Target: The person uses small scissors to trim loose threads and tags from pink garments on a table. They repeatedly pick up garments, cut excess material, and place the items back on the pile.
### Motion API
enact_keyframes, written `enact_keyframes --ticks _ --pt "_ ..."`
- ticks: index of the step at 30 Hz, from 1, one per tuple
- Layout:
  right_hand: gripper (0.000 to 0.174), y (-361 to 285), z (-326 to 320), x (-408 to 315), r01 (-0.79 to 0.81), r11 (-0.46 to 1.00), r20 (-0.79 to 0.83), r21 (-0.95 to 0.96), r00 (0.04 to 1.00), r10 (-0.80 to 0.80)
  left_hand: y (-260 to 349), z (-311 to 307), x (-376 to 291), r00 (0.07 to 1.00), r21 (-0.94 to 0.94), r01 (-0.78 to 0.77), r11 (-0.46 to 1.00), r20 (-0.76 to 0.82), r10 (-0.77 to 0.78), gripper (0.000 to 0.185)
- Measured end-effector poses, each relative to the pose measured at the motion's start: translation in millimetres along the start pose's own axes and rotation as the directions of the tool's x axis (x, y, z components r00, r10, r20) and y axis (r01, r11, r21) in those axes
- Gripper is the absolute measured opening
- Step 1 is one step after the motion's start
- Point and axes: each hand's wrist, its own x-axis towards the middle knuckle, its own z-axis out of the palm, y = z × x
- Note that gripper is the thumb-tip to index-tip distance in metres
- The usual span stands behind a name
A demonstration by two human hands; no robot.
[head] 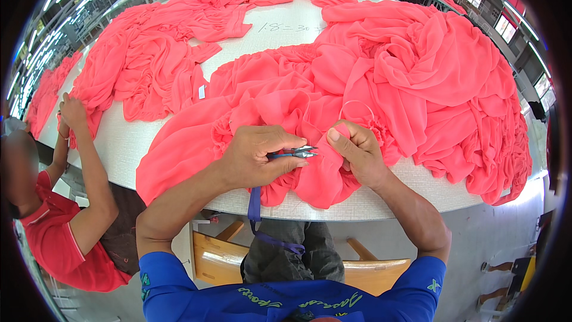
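Note:
My left hand (257, 156) grips a pair of thread snips (297, 152), their blades pointing right and slightly apart. A blue ribbon (254, 210) hangs below that hand toward my lap. Just right of the blade tips, my right hand (359, 152) pinches a fold of a coral-pink garment (328, 161) between thumb and fingers. The sheer fabric spreads across the table in front of me, with gathered, ruffled parts near both hands. A thin pale loop (357, 103) stands up from the cloth behind my right hand. A small white label (202, 92) lies at the garment's left edge.
The white table (286, 18) has handwriting on its top. A large heap of coral fabric (429, 62) lies at right, more garments (152, 62) at left. A co-worker in a red shirt (67, 237) handles cloth at far left. Wooden seating (219, 255) is below.

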Motion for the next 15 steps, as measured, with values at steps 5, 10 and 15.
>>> enact_keyframes --ticks 5,10,15 --pt "0.032 2.0 -1.2 0.0 0.0 1.0 0.014 -0.003 1.0 0.0 -1.4 2.4 0.0 1.0 -0.016 -0.016 1.0 -0.019 0.015 0.026" --pt "0.031 1.7 0.0 -0.3 -0.009 0.999 0.003 -0.043 1.0 0.009 -3.6 2.2 -0.5 0.998 -0.012 -0.063 0.998 -0.017 0.062 0.026" --pt "0.03 2.8 -2.8 -1.6 0.003 0.998 0.028 -0.057 1.0 -0.002 3.4 -2.5 1.3 0.999 -0.035 -0.041 0.999 -0.016 0.041 0.032"
